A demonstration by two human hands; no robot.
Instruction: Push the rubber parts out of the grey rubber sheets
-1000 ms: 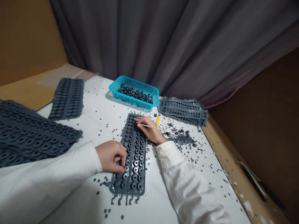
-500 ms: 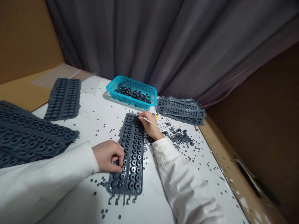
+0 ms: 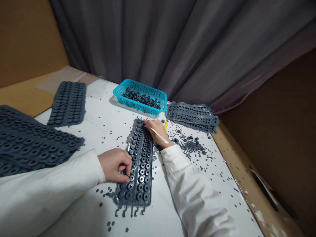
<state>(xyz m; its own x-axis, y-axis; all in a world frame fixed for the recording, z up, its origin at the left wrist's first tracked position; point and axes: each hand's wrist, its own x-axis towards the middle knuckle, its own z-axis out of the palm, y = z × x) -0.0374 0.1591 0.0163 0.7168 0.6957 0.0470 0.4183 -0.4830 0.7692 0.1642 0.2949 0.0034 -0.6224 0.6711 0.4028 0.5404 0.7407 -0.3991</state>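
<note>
We note the dark studded sheet (image 3: 138,161) lying mid-bench (image 3: 160,215), lengthwise near to far. Left hand (image 3: 115,166): fingers curled at the sheet's left edge; we cannot tell whether this grip has hold of it. Right hand (image 3: 160,128): at the sheet's far end, grip closed around a thin white stick (image 3: 161,135). Blue basket (image 3: 138,104) stands beyond.

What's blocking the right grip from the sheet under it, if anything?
Nothing visible: the right grip, holding a white stick, is at the far end of the sheet; left grip at its left edge.
</note>
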